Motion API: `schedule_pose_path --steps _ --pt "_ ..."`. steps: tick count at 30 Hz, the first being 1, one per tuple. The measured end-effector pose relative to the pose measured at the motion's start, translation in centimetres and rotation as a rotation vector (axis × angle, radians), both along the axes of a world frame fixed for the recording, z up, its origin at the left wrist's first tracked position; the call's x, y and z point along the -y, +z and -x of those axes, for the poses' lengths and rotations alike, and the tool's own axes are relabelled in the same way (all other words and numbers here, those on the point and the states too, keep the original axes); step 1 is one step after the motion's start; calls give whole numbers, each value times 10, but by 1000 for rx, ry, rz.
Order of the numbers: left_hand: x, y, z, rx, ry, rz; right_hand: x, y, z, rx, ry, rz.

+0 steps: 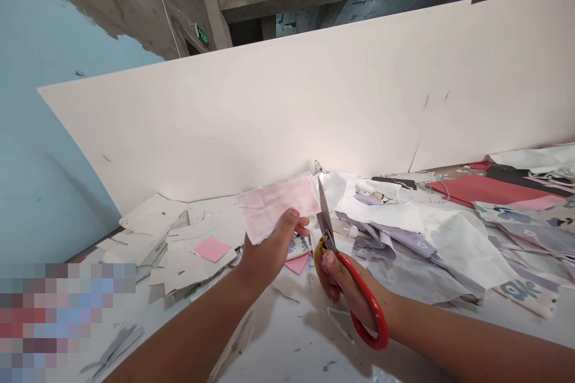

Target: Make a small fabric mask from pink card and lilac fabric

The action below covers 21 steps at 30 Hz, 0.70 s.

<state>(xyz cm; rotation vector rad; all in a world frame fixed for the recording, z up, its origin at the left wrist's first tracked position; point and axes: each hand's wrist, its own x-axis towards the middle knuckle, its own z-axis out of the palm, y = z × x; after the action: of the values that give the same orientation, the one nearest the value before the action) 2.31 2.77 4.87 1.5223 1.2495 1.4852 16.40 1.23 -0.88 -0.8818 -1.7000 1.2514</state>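
Observation:
A rectangular piece of pale pink fabric (274, 200) is pinched in my left hand (272, 245), thumb on top, held up above the table. My right hand (344, 281) grips a pair of scissors (371, 305) with red and yellow handles. The blades point up and stand slightly apart, beside the right edge of the fabric. Whether they touch the fabric is hard to make out. Below my left hand a pink scrap (297, 264) lies on the table.
Stacked white card pieces (193, 257) with a pink square (212, 248) lie at left. White and lilac fabric (413, 233) is heaped at right, with red cloth (498, 191) behind. A white board (269, 108) stands along the back. Thin offcuts (117, 347) litter the table.

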Motion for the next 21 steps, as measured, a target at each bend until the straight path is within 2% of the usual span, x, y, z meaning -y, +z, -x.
schedule_pose_path --steps 7,14,21 --pt "3 6 1 -61 41 154 0 0 0 6 7 -21" --pt "-4 -4 9 -237 -193 152 0 -4 3 -32 10 47" --pt "-4 -1 5 -352 -163 150 0 -3 5 -43 13 87"
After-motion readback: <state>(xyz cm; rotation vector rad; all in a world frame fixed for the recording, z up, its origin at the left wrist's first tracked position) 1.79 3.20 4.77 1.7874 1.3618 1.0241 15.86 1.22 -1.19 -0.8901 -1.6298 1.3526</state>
